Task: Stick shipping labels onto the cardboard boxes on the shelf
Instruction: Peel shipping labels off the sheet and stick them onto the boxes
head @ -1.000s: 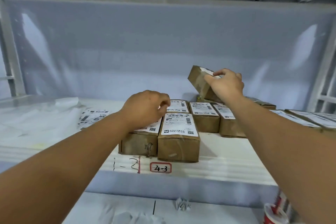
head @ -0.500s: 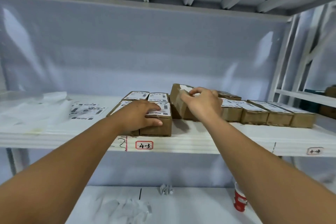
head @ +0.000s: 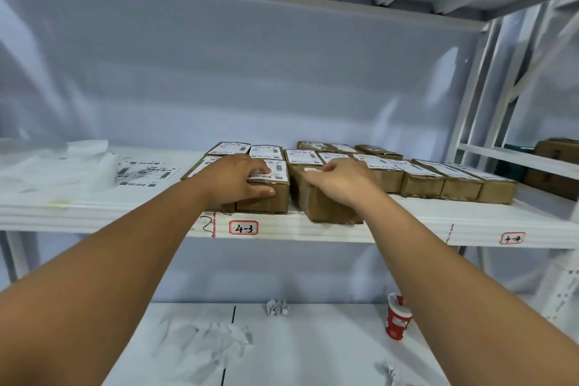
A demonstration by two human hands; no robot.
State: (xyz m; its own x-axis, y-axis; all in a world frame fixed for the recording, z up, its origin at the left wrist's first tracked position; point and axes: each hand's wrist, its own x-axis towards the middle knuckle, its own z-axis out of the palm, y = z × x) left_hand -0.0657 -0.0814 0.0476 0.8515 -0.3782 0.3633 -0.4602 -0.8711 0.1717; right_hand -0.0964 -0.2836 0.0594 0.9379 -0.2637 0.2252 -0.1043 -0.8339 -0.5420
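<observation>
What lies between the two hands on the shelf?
In the head view: the right end of the labelled box under the left hand, then a narrow gap before the brown box that the right hand holds.

Plainly a parcel stockroom or small warehouse. White metal racking, the shelf (head: pixel 391 229) edge tagged with a handwritten bay tag "4-3" (head: pixel 243 227). Rows of small cardboard boxes (head: pixel 419 186) bearing barcoded shipping labels (head: pixel 418 168), a loose label sheet (head: pixel 142 171) alongside, crumpled paper (head: pixel 277 306) on the level below.
</observation>
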